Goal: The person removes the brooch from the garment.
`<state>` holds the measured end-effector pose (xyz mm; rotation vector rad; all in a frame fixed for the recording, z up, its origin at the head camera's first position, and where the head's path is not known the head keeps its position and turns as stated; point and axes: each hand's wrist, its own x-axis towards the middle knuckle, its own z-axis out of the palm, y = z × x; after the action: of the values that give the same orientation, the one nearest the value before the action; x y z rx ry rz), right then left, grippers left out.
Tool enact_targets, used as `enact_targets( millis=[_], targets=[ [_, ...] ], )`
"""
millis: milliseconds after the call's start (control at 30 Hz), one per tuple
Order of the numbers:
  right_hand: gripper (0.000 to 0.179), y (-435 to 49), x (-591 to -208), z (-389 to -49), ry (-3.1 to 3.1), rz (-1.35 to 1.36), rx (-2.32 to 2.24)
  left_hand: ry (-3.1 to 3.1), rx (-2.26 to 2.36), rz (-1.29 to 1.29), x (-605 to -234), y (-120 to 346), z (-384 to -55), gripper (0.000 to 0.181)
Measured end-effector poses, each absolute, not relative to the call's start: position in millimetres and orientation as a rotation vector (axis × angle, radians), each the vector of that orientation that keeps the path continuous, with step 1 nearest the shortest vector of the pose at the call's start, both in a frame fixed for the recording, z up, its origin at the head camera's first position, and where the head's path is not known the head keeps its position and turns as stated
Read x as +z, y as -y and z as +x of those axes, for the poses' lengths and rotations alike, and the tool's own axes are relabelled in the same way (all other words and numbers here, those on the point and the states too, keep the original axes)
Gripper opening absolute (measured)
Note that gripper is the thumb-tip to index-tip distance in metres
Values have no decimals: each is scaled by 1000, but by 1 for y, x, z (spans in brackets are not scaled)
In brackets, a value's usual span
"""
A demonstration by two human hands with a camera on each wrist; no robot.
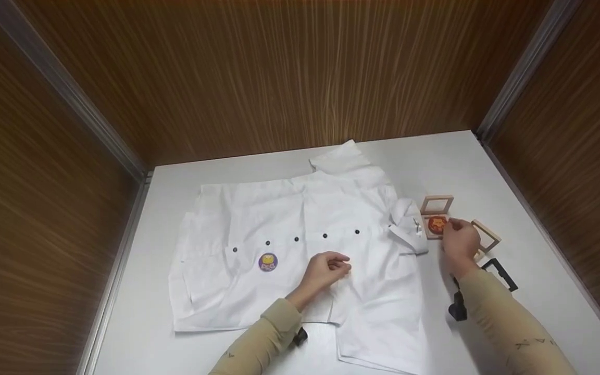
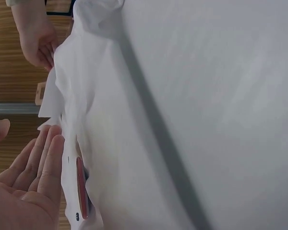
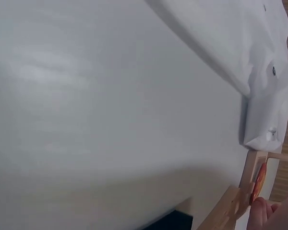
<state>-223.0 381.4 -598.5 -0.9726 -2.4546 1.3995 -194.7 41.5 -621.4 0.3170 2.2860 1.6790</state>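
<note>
A white shirt with black buttons (image 1: 331, 208) lies spread out. On its front sits a round purple badge (image 1: 267, 262) with a yellow design, seen edge-on in the left wrist view. My left hand (image 1: 326, 270) hovers over the cloth, right of that badge, its fingers loosely extended and holding nothing. Beyond the collar, my right hand (image 1: 460, 240) pinches the edge of a round red badge (image 1: 437, 224) with a gold design. This badge is at a small open wooden box (image 1: 437, 204) with a windowed lid. The right wrist view shows the fingertips (image 3: 259, 211) at its lower edge.
A second open wooden box (image 1: 487, 237) stands partly behind my right hand. Nearer me is a black box with a framed lid (image 1: 503, 274), partly hidden by my sleeve. Wood-grain panels (image 1: 279, 78) enclose the white table (image 1: 138, 291) at the back and sides.
</note>
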Motion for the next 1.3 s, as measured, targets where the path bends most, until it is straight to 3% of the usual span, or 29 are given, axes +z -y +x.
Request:
enact_targets(
  millis=[267,600,1300],
  targets=[
    [46,-365,-594,-225,2409,-951,1465,-2293,1700,336,-622,-37,-196,23],
    [33,-349,-593,-225,2398,-817,1510,-2295,1713,334,-625,-32,-195,23],
    [39,-326,-593,-225,2279,-710,1855,-2280,1737,270,-626,-20,-196,23]
  ],
)
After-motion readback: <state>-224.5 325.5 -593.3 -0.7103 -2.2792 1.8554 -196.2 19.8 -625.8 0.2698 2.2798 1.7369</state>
